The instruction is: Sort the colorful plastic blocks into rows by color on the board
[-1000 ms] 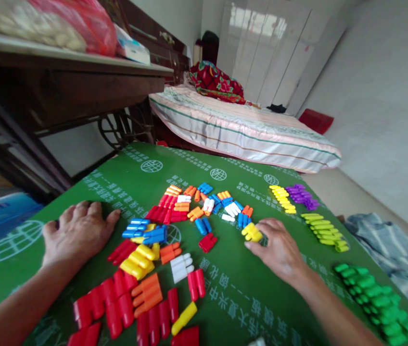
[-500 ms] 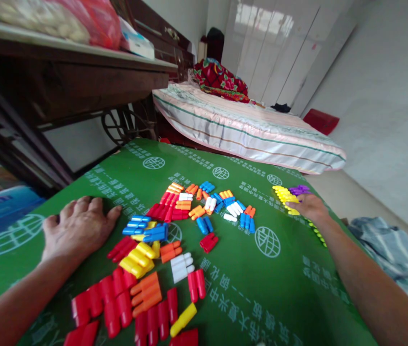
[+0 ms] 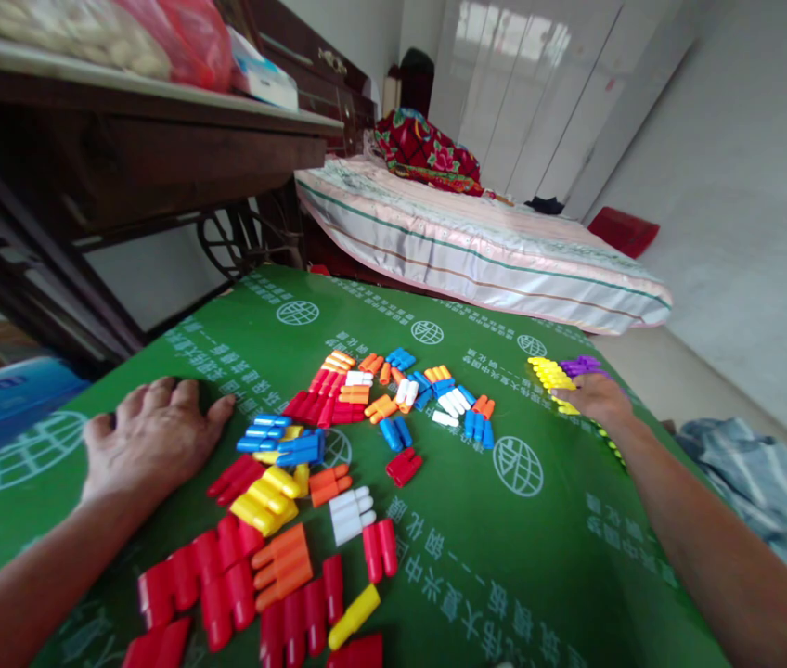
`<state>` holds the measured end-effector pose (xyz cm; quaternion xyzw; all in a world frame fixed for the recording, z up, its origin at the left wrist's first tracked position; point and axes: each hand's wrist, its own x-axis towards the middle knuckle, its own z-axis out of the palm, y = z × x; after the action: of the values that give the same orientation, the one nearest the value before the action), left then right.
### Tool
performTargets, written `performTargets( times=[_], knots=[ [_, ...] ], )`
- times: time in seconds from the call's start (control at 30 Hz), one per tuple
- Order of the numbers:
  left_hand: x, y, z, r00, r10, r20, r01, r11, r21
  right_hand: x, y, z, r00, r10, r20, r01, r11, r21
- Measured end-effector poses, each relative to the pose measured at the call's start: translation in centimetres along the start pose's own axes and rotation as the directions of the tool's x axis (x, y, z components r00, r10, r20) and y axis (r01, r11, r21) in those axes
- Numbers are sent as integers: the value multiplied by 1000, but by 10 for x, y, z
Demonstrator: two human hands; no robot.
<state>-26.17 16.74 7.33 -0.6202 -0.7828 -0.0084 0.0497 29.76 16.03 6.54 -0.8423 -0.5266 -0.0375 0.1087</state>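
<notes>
My left hand (image 3: pixel 157 431) lies palm down on the green board (image 3: pixel 477 557), fingers spread, holding nothing. At the right edge, my right hand (image 3: pixel 597 399) pinches at the near end of a row of yellow plastic pieces (image 3: pixel 548 373); its fingertips are partly hidden. Purple pieces (image 3: pixel 585 366) sit just beyond it, and lime-green pieces (image 3: pixel 612 443) are half covered by the wrist. Near my left hand are blue pieces (image 3: pixel 300 449), a yellow cluster (image 3: pixel 264 501) and red pieces (image 3: pixel 233 478). The pieces are bullet-shaped, many joined side by side.
More red pieces (image 3: pixel 296 622) and an orange block (image 3: pixel 283 566) lie close to me. Mixed blue, white and orange pieces (image 3: pixel 407 394) spread across the board's middle. A dark wooden sewing table (image 3: pixel 157 158) overhangs on the left. Behind stands a bed (image 3: pixel 477 241).
My right hand has shifted very slightly at the near end of the yellow row. My left hand stays in place, and the view has tilted a little.
</notes>
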Motion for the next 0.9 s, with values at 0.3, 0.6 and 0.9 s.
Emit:
performTargets(
  times=[0.3,0.6,0.9],
  knots=[
    [-1,0,-1,1000,3,-13,-3,1000,-23,-13,-11,-18,983,59,172,-49,997,-61],
    [-3,1,1,999,14,-51,-17,998,-61,-35,-35,-36,997,-17,-73,25,994,106],
    [-11,0,5,995,21,-101,-24,999,-31,-133,-166,-33,714,-684,-147,676,619,399]
  ],
)
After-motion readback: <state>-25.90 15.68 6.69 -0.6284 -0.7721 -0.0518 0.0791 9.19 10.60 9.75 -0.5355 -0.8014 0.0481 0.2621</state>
